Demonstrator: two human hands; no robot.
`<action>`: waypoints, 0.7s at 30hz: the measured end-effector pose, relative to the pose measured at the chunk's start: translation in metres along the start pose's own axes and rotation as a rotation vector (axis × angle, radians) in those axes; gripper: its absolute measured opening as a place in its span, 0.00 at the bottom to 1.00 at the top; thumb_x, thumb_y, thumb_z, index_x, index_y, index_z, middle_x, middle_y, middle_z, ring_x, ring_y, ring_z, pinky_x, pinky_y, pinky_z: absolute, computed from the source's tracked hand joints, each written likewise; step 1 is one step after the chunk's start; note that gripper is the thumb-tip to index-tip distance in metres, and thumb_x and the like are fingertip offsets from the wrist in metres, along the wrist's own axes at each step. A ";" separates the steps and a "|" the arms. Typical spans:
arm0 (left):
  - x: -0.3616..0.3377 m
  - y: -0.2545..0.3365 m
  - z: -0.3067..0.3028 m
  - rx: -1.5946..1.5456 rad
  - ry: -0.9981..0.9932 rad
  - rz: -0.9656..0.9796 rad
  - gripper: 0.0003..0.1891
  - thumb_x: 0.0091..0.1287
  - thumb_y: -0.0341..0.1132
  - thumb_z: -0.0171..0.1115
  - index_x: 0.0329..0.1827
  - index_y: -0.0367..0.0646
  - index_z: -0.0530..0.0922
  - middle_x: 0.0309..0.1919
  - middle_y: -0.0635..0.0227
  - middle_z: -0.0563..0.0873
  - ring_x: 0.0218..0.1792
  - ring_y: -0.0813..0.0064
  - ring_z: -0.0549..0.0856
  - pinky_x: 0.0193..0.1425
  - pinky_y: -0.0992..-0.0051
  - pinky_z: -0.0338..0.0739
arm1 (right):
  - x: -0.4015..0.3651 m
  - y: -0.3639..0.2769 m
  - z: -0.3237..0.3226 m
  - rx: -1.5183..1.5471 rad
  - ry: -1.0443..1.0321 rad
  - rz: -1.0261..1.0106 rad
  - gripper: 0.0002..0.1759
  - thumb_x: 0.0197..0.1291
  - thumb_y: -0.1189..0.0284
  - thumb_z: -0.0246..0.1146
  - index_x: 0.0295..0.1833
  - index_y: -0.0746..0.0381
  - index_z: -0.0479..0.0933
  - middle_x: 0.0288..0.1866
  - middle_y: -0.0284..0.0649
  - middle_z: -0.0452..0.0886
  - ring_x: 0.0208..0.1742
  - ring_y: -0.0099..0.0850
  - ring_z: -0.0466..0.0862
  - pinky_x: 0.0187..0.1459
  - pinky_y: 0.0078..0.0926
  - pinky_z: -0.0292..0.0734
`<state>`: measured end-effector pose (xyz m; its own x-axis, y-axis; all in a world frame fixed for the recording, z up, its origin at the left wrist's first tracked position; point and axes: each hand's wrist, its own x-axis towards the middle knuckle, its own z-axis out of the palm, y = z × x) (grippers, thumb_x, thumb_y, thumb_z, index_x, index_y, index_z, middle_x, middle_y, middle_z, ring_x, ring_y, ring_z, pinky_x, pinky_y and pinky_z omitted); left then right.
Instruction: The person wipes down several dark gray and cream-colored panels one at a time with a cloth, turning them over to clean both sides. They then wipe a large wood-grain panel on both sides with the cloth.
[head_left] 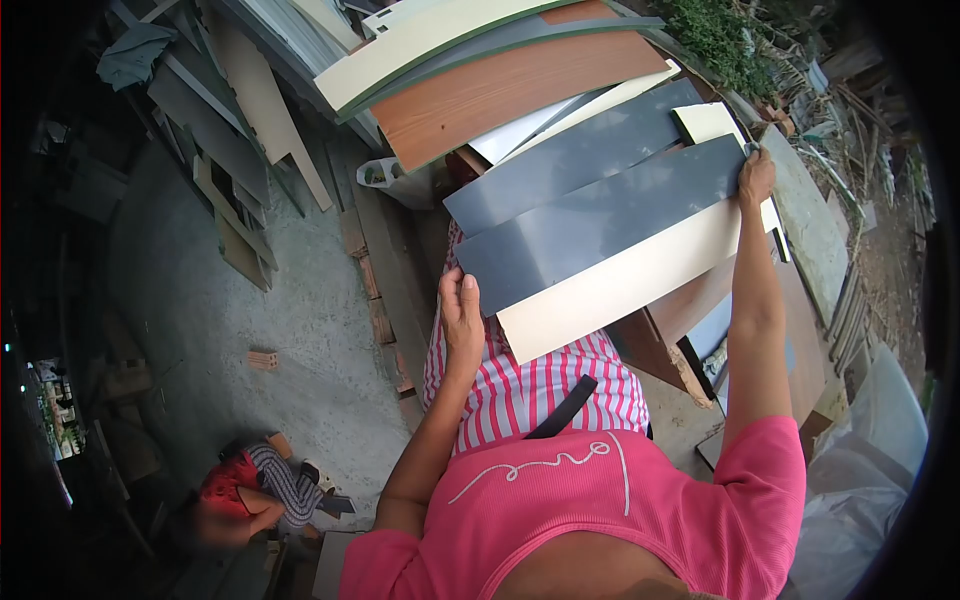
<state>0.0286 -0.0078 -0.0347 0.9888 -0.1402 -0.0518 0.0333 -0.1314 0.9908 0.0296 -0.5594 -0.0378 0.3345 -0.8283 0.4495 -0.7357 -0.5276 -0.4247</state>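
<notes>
A long dark grey board [610,215] lies slantwise before me, its glossy face up. My right hand [757,178] is closed round its far right end. At the near left end, my left hand [461,312] grips the edge with its fingers up against the corner; part of that grip is hidden. A cream board [620,280] lies along the front side of the grey one, partly under it. Just behind is a second dark grey board [560,165], overlapped by the first.
Behind stand a wood-brown board [520,95] and a curved-looking cream board [430,50]. More panels [215,130] lean at the left. A brick [262,359] lies on the concrete floor [310,310]. Another person [250,490] sits low at the lower left. Clear plastic sheeting [865,450] hangs at right.
</notes>
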 end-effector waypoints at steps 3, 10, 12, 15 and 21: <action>-0.001 -0.005 -0.001 -0.002 -0.002 -0.032 0.20 0.75 0.45 0.45 0.54 0.35 0.69 0.42 0.67 0.73 0.42 0.78 0.71 0.49 0.78 0.66 | -0.012 -0.018 -0.012 -0.107 0.144 -0.050 0.18 0.64 0.63 0.51 0.56 0.54 0.76 0.49 0.48 0.80 0.50 0.48 0.79 0.51 0.43 0.73; -0.001 0.002 0.001 -0.026 0.003 -0.054 0.20 0.74 0.45 0.45 0.53 0.34 0.68 0.43 0.61 0.75 0.44 0.72 0.73 0.52 0.73 0.68 | -0.144 -0.151 -0.090 0.572 -0.271 -0.405 0.14 0.66 0.72 0.54 0.55 0.60 0.75 0.45 0.44 0.78 0.49 0.39 0.77 0.51 0.32 0.70; -0.001 0.002 0.003 -0.019 0.007 -0.036 0.20 0.75 0.45 0.44 0.54 0.35 0.68 0.42 0.65 0.74 0.42 0.77 0.71 0.49 0.77 0.67 | -0.199 -0.189 -0.115 0.695 -0.429 -0.605 0.13 0.61 0.76 0.58 0.52 0.60 0.75 0.44 0.44 0.77 0.46 0.41 0.76 0.49 0.34 0.71; -0.002 0.005 0.001 -0.016 0.007 -0.049 0.21 0.76 0.45 0.43 0.57 0.35 0.67 0.43 0.69 0.73 0.42 0.80 0.70 0.49 0.79 0.66 | -0.269 -0.228 -0.131 0.827 -0.562 -0.923 0.16 0.55 0.76 0.61 0.52 0.57 0.76 0.44 0.39 0.78 0.46 0.39 0.76 0.47 0.35 0.70; -0.009 -0.008 -0.002 0.094 -0.012 -0.042 0.24 0.73 0.41 0.46 0.67 0.35 0.61 0.63 0.53 0.70 0.64 0.63 0.70 0.65 0.71 0.64 | -0.347 -0.253 -0.128 0.721 -0.662 -1.104 0.22 0.54 0.72 0.61 0.57 0.57 0.74 0.62 0.37 0.72 0.67 0.35 0.68 0.68 0.44 0.56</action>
<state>0.0195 -0.0035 -0.0421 0.9850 -0.1445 -0.0949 0.0601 -0.2286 0.9717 0.0238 -0.1143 0.0139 0.8663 0.2180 0.4495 0.4442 -0.7478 -0.4935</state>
